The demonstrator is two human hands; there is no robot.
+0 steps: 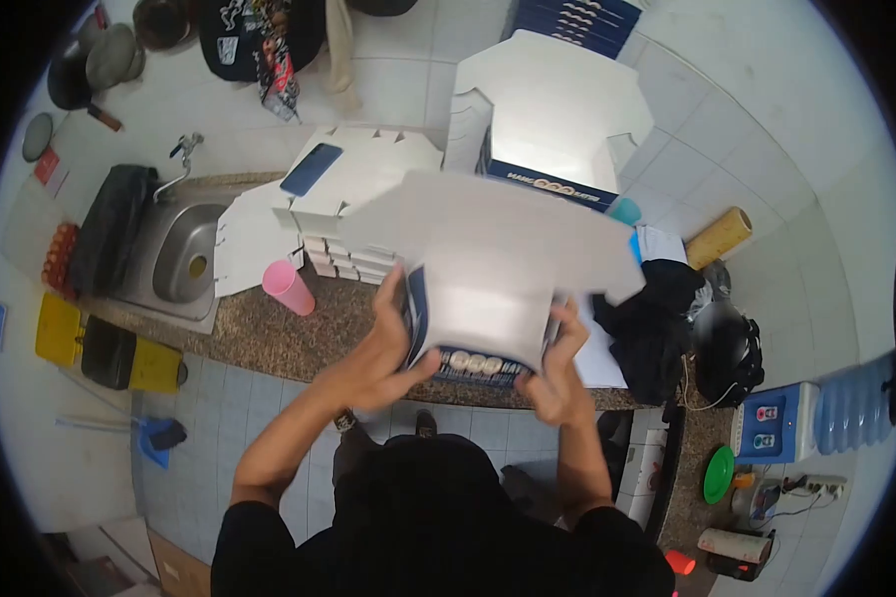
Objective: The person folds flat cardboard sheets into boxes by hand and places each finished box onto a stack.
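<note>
A partly folded cardboard box, white inside and dark blue outside with round prints on its front, is between my hands above the counter's front edge. Its wide lid flap stands open toward the back. My left hand grips the left side wall, thumb at the front corner. On the opposite side, my right hand is closed round the right front corner. Behind it is a stack of folded boxes with open white flaps. Flat white cardboard blanks are piled to the left, with a phone on top.
A pink cup stands on the granite counter, near the steel sink. Black cloth or bags lie at the right, beside a yellowish roll. Farther right are a water dispenser and a green plate.
</note>
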